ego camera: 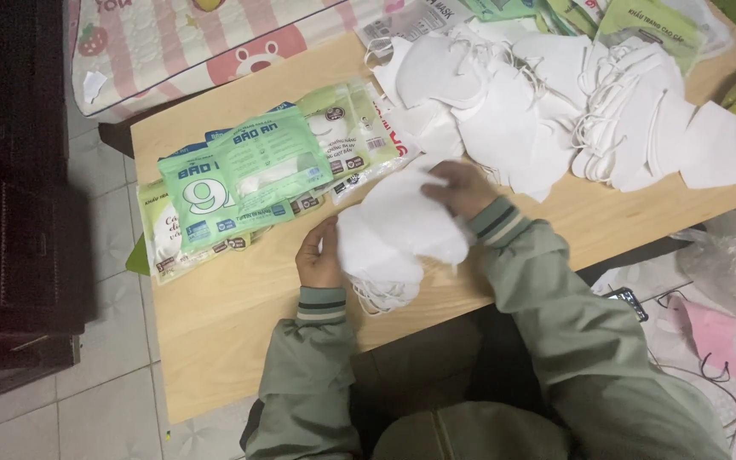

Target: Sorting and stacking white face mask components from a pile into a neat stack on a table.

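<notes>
Masks (398,230) stacked between both hands, long axis running left grip to right. Left hand (319,255) clasps the near-left edge; right hand (463,189) pinches the far-right top. Packets (249,179) just left.

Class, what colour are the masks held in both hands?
White masks, seen best in the head view.

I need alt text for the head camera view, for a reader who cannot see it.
Both hands, left hand and right hand, hold a stack of white face masks over a wooden table. Green mask packets lie left; loose white masks are piled behind.
</notes>
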